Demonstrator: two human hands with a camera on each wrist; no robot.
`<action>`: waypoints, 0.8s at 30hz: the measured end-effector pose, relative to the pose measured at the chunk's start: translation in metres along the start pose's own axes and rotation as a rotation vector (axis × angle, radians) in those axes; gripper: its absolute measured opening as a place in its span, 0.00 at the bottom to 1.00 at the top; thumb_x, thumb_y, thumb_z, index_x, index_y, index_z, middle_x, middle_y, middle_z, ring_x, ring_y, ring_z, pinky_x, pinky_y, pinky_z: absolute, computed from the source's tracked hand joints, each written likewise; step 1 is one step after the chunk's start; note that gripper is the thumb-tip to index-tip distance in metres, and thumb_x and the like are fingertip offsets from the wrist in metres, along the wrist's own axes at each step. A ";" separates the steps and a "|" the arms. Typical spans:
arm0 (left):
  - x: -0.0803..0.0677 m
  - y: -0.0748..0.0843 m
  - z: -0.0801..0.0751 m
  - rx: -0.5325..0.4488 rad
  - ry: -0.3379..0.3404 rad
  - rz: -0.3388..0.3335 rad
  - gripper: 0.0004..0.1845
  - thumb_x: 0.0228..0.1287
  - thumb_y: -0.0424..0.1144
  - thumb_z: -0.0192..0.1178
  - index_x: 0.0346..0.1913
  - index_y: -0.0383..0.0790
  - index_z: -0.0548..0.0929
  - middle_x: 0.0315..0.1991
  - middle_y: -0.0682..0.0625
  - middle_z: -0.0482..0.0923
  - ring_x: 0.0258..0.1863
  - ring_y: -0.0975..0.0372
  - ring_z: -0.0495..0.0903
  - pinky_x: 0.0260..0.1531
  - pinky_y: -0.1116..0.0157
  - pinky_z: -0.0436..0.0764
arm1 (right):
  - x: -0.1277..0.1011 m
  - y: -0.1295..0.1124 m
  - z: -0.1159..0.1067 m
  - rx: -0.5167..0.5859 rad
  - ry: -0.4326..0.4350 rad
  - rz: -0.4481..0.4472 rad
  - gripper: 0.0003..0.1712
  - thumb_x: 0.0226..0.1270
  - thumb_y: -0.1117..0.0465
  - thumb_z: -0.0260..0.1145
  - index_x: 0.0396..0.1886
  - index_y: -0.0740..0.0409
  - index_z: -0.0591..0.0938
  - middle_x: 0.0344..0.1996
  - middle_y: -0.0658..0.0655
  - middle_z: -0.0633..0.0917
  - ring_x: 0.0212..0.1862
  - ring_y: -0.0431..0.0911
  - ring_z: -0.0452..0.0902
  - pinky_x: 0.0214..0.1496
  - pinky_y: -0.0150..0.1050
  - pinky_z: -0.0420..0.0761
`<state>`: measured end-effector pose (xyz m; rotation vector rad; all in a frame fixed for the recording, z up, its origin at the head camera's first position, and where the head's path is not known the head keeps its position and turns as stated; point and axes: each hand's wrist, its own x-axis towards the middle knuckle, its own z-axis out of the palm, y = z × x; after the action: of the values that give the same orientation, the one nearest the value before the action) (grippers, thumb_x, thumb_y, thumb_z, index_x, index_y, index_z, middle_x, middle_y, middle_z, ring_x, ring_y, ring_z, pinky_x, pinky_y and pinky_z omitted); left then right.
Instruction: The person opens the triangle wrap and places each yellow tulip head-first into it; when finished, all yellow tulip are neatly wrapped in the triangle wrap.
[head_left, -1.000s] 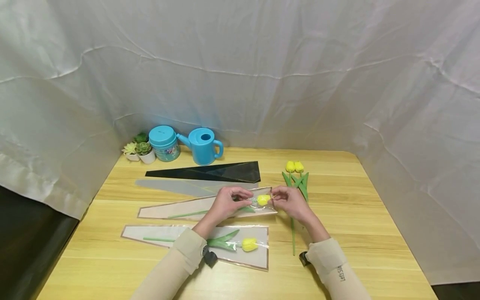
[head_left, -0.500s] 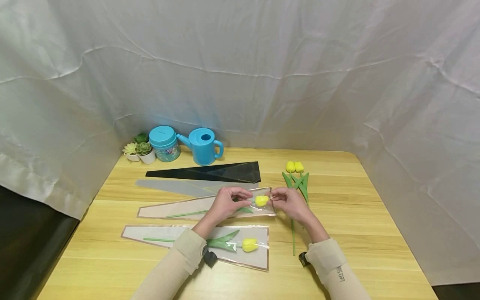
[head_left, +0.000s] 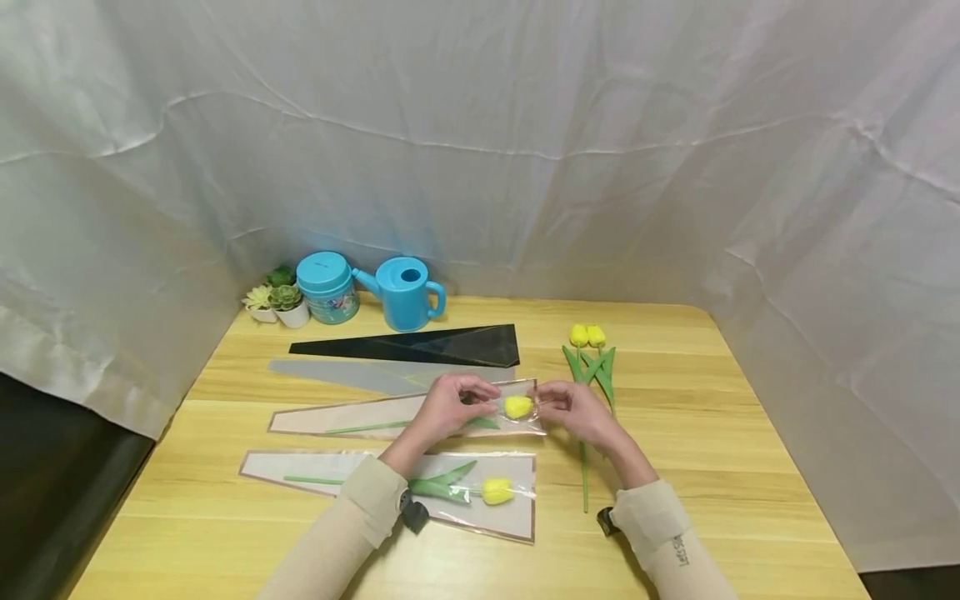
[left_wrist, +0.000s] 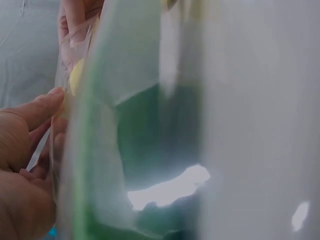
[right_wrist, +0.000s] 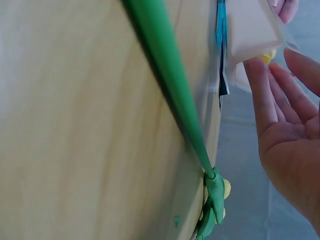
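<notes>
The left hand (head_left: 453, 404) pinches the clear-fronted sleeve (head_left: 300, 421), near the yellow bloom of the tulip (head_left: 517, 407) lying inside it. Farther right, the right hand (head_left: 581, 410) pinches the sleeve's wide end, near two loose tulips (head_left: 607, 371) on the counter (head_left: 690, 417).

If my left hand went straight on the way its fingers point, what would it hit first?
Most likely the yellow tulip bloom inside the wrapping sleeve, just ahead of your left hand in the head view. Depth is unclear, so it might pass above; your right hand lies beyond.
</notes>
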<state>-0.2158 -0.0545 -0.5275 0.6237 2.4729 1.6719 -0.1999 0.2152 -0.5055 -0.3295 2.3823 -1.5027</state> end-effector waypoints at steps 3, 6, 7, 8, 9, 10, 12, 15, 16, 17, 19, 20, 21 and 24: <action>0.000 -0.001 0.001 0.027 -0.010 -0.003 0.11 0.61 0.39 0.76 0.47 0.45 0.92 0.42 0.56 0.91 0.40 0.67 0.86 0.43 0.68 0.83 | -0.001 0.000 -0.001 -0.001 -0.015 0.017 0.21 0.71 0.64 0.69 0.62 0.60 0.83 0.57 0.62 0.87 0.53 0.52 0.87 0.55 0.40 0.86; -0.001 0.000 0.001 0.028 -0.015 -0.004 0.11 0.61 0.38 0.76 0.46 0.44 0.92 0.42 0.54 0.91 0.40 0.66 0.87 0.43 0.68 0.83 | -0.001 0.001 0.000 0.003 -0.022 0.032 0.20 0.73 0.63 0.67 0.62 0.60 0.82 0.56 0.61 0.87 0.54 0.51 0.87 0.60 0.43 0.84; -0.001 0.000 0.001 0.029 -0.017 -0.005 0.11 0.61 0.37 0.76 0.46 0.44 0.92 0.42 0.54 0.91 0.40 0.66 0.87 0.43 0.68 0.83 | -0.001 0.001 0.000 0.003 -0.019 0.035 0.19 0.74 0.63 0.67 0.62 0.60 0.82 0.56 0.61 0.88 0.55 0.51 0.87 0.61 0.45 0.84; -0.001 0.000 0.001 0.029 -0.019 -0.010 0.11 0.61 0.37 0.76 0.46 0.44 0.92 0.42 0.54 0.91 0.40 0.66 0.87 0.43 0.68 0.83 | -0.001 0.001 0.000 0.003 -0.014 0.039 0.19 0.75 0.62 0.66 0.62 0.60 0.83 0.56 0.60 0.88 0.55 0.50 0.86 0.62 0.45 0.83; -0.002 0.000 0.001 0.031 -0.021 -0.013 0.10 0.61 0.37 0.76 0.46 0.45 0.92 0.42 0.54 0.91 0.40 0.65 0.87 0.43 0.68 0.84 | -0.001 0.001 0.000 -0.002 -0.006 0.048 0.19 0.75 0.62 0.66 0.62 0.58 0.83 0.55 0.59 0.88 0.55 0.50 0.86 0.63 0.46 0.83; -0.002 0.000 0.001 0.035 -0.028 -0.016 0.10 0.61 0.37 0.76 0.46 0.44 0.92 0.42 0.53 0.91 0.40 0.65 0.87 0.43 0.68 0.84 | -0.001 0.002 0.000 -0.004 -0.002 0.047 0.19 0.75 0.61 0.66 0.62 0.59 0.82 0.55 0.60 0.88 0.54 0.50 0.86 0.63 0.47 0.83; -0.002 0.000 0.001 0.043 -0.040 -0.020 0.10 0.61 0.36 0.76 0.45 0.43 0.92 0.43 0.52 0.91 0.40 0.65 0.87 0.43 0.68 0.84 | -0.002 0.003 0.000 0.002 0.015 0.053 0.19 0.75 0.61 0.66 0.63 0.60 0.82 0.54 0.61 0.88 0.54 0.51 0.86 0.62 0.47 0.83; -0.002 -0.001 0.001 0.061 -0.059 -0.032 0.10 0.61 0.37 0.76 0.46 0.43 0.92 0.43 0.52 0.91 0.40 0.66 0.86 0.43 0.68 0.84 | -0.002 0.004 -0.001 -0.012 0.048 0.036 0.20 0.75 0.59 0.66 0.63 0.60 0.81 0.53 0.61 0.88 0.52 0.53 0.86 0.60 0.47 0.85; -0.003 -0.002 0.001 0.067 -0.064 -0.035 0.11 0.61 0.37 0.76 0.46 0.43 0.92 0.43 0.52 0.91 0.40 0.66 0.86 0.43 0.68 0.84 | -0.002 0.005 -0.001 -0.021 0.061 0.028 0.20 0.75 0.59 0.67 0.62 0.60 0.81 0.53 0.61 0.88 0.52 0.53 0.86 0.59 0.47 0.85; -0.003 -0.003 0.001 0.071 -0.068 -0.037 0.11 0.61 0.37 0.76 0.46 0.43 0.92 0.43 0.53 0.91 0.40 0.66 0.86 0.44 0.68 0.84 | -0.002 0.005 -0.002 -0.036 0.074 0.020 0.20 0.75 0.58 0.68 0.62 0.59 0.82 0.53 0.60 0.88 0.52 0.52 0.86 0.59 0.47 0.85; -0.003 -0.004 0.002 0.078 -0.077 -0.040 0.11 0.60 0.37 0.76 0.46 0.44 0.92 0.43 0.54 0.91 0.40 0.66 0.87 0.44 0.68 0.84 | -0.003 0.005 -0.003 -0.075 0.087 -0.005 0.19 0.73 0.59 0.69 0.61 0.58 0.83 0.53 0.59 0.88 0.51 0.51 0.86 0.58 0.46 0.84; -0.003 -0.005 0.002 0.079 -0.081 -0.041 0.11 0.60 0.38 0.77 0.46 0.44 0.92 0.43 0.54 0.91 0.41 0.66 0.87 0.44 0.68 0.84 | -0.003 0.005 -0.003 -0.087 0.088 -0.014 0.19 0.73 0.59 0.70 0.60 0.58 0.83 0.53 0.59 0.88 0.51 0.51 0.86 0.57 0.47 0.85; -0.003 -0.005 0.001 0.081 -0.085 -0.042 0.11 0.60 0.38 0.77 0.46 0.44 0.92 0.42 0.54 0.91 0.41 0.66 0.87 0.44 0.68 0.84 | -0.003 0.004 -0.003 -0.096 0.089 -0.014 0.19 0.72 0.60 0.71 0.60 0.57 0.84 0.53 0.58 0.88 0.51 0.51 0.86 0.57 0.47 0.85; -0.003 -0.006 0.001 0.079 -0.100 -0.037 0.12 0.60 0.37 0.77 0.47 0.44 0.92 0.42 0.54 0.91 0.41 0.65 0.87 0.44 0.68 0.84 | -0.005 0.002 -0.003 -0.115 0.073 -0.018 0.20 0.69 0.62 0.72 0.59 0.56 0.84 0.55 0.59 0.87 0.51 0.51 0.86 0.56 0.48 0.85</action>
<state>-0.2144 -0.0568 -0.5332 0.6487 2.4743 1.4982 -0.1962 0.2200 -0.5055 -0.3284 2.5356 -1.4122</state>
